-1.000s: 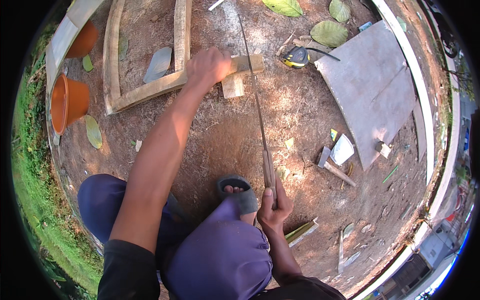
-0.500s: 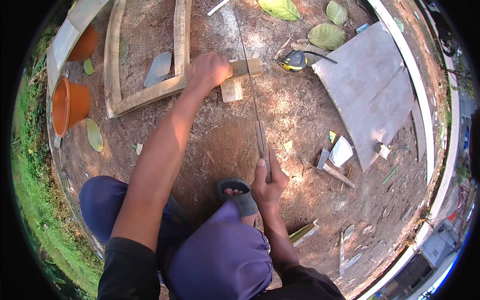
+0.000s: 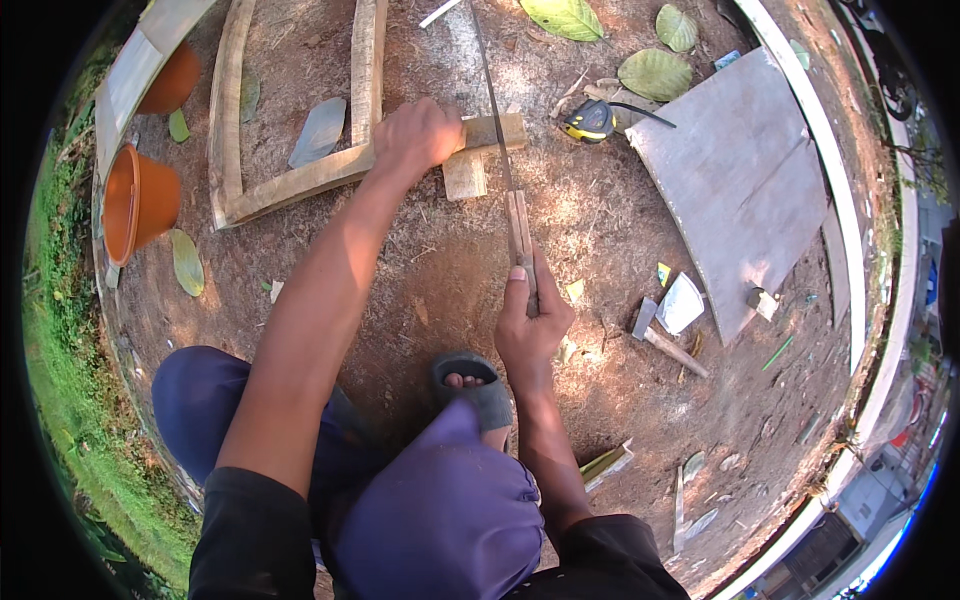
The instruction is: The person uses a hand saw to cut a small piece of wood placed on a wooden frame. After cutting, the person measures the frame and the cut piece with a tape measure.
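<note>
A: What stood on the left?
B: An orange flowerpot (image 3: pixel 158 205), with a second flowerpot (image 3: pixel 172 82) beyond it; then the wooden frame (image 3: pixel 298 187) lay on the dirt (image 3: pixel 430 260), its near rail running toward the middle.
A: And the left hand (image 3: pixel 418 136)?
B: It was clamped on that near rail, just right of the frame's second bar, fingers curled over the wood and knuckles up.
A: Was there anything under the rail?
B: A pale wood block (image 3: pixel 464 179) poked out beneath it, just right of that hand; closer to the body, a dark sandal (image 3: pixel 489 403) showed on one foot.
A: Where was the handsaw (image 3: pixel 517 212)?
B: Its blade crossed the rail near the right end, pointing away from the person; whether the teeth had bitten in, I couldn't tell from above.
A: How about the right hand (image 3: pixel 533 315)?
B: Its fingers were closed around the saw's wooden handle, the thumb laid along one side.
A: And farther right?
B: A yellow-and-black tape measure (image 3: pixel 590 121) lay near the rail's end, then a hammer (image 3: pixel 674 350) nearer the person, and last a flat grey board (image 3: pixel 735 180) on the ground
</note>
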